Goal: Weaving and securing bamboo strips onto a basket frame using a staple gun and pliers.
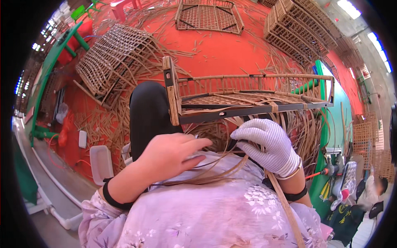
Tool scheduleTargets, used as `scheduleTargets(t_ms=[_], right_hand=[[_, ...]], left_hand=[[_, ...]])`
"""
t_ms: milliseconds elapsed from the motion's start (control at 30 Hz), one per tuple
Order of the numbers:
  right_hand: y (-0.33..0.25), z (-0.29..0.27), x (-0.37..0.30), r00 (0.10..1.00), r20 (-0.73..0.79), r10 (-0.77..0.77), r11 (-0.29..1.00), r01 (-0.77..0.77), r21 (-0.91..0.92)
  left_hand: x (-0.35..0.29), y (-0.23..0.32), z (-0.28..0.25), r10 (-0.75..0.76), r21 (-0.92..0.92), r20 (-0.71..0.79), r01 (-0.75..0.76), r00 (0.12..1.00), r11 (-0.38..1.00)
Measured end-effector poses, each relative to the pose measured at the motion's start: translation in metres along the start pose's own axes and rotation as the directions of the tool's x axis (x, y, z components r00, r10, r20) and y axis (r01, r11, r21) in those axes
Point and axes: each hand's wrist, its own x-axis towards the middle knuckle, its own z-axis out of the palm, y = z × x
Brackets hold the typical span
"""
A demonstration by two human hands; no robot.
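Note:
A shallow woven basket frame (256, 99) with a black metal edge stands in front of me, tilted over my dark-trousered leg (151, 111). My left hand (175, 153) is bare, held low before its near edge. Its thumb and fingers are apart, and thin strips (198, 178) pass beside and below it. My right hand (269, 145), in a white knitted glove, has thumb and fingers closed around a brown weaving strip just below the frame. A long flat strip (285, 206) runs from under that hand down over my flowered top. The right fingertips partly hide the grip.
Loose strips (101, 136) litter the red floor. A woven basket (118, 58) lies at the left, another frame (209, 18) far ahead, and stacked baskets (300, 31) far right. Green boards (335, 120) flank me. A pale plastic bin (101, 164) is at the left; a person (372, 192) sits right.

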Motion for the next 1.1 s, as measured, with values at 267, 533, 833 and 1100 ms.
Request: scheduleTargets(t_ms=[267,533,833,1100], right_hand=[[0.001,0.004,-0.01,0.997,-0.074,0.001,0.997,0.005,0.078],[0.004,-0.002,-0.017,0.993,-0.099,0.063,0.998,-0.064,-0.007],[0.016,0.007,-0.032,0.969,-0.239,-0.059,0.998,0.054,-0.028],[0.042,-0.06,-0.101,0.793,-0.603,0.083,0.968,-0.209,-0.141]], left_hand=[[0.019,0.028,0.003,-0.134,-0.149,0.048,0.14,0.99,0.979],[0.016,0.023,0.006,0.006,-0.012,0.229,-0.003,0.973,1.0],[-0.001,0.013,0.009,-0.192,-0.049,0.15,0.202,0.97,0.978],[-0.011,0.001,0.015,-0.218,-0.041,0.09,0.222,0.972,0.974]])
